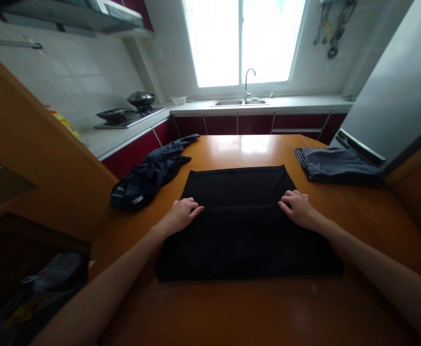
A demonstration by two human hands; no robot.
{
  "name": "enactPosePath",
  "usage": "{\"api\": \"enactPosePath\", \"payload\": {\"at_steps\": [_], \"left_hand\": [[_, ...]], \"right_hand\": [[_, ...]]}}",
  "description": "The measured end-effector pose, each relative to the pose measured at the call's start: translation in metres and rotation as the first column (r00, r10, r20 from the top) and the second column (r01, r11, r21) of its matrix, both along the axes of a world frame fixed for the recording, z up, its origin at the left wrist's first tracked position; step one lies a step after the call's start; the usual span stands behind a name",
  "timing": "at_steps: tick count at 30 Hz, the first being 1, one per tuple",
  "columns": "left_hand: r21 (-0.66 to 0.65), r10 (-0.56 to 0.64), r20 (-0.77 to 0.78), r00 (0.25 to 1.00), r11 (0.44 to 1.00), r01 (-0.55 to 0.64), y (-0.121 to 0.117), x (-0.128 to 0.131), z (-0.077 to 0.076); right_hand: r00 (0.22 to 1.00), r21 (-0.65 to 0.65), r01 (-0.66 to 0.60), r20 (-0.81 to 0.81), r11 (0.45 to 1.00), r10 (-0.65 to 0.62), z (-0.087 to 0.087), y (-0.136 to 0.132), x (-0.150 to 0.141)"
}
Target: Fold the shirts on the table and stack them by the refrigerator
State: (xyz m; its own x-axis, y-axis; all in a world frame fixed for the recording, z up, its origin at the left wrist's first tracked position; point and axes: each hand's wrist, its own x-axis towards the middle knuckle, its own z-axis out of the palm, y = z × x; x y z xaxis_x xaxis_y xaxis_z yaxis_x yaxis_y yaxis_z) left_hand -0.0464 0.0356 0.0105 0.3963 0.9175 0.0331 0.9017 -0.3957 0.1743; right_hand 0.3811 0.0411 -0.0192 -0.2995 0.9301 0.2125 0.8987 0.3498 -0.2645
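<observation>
A black garment (pixel 242 226) lies flat and folded on the orange wooden table (pixel 232 307), straight in front of me. My left hand (pixel 182 214) rests on its left edge with the fingers curled over a fold line. My right hand (pixel 297 207) sits on its right edge in the same way, fingers bent and pinching the cloth at the fold. Both hands are level with each other, about halfway up the garment.
A crumpled dark blue garment (pixel 153 173) lies at the table's left. A folded grey garment (pixel 335 166) lies at the right, beside a grey fridge (pixel 394 96). Behind are a counter with a sink (pixel 240 102), a stove with pans (pixel 127 115) and a bright window.
</observation>
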Motion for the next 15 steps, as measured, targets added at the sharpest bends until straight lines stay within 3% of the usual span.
{"api": "enactPosePath", "payload": {"at_steps": [3,6,8,11,13,15], "left_hand": [[0.083,0.116,-0.121,0.986,0.991,-0.107,-0.008,0.005,0.004],[0.21,0.174,-0.056,0.983,0.965,-0.159,-0.018,0.014,0.011],[0.238,0.006,0.027,1.0,0.971,-0.013,-0.026,0.024,0.017],[0.12,-0.319,0.083,0.944,0.944,0.309,-0.039,0.041,0.018],[0.021,-0.387,0.083,0.918,0.922,0.387,-0.045,0.05,0.014],[-0.032,-0.374,0.067,0.925,0.926,0.376,-0.047,0.053,0.008]], "right_hand": [[0.999,0.033,0.039,0.016,0.999,-0.039,0.003,-0.002,0.0],[0.998,0.1,0.067,-0.007,0.993,-0.067,0.012,-0.01,-0.003],[0.999,0.177,0.01,-0.05,0.984,-0.001,0.021,-0.02,-0.01],[0.968,0.187,-0.228,-0.062,0.955,0.243,0.029,-0.041,-0.028],[0.923,0.1,-0.379,-0.038,0.92,0.384,0.027,-0.052,-0.04],[0.901,0.014,-0.434,-0.016,0.901,0.434,0.021,-0.056,-0.047]]}}
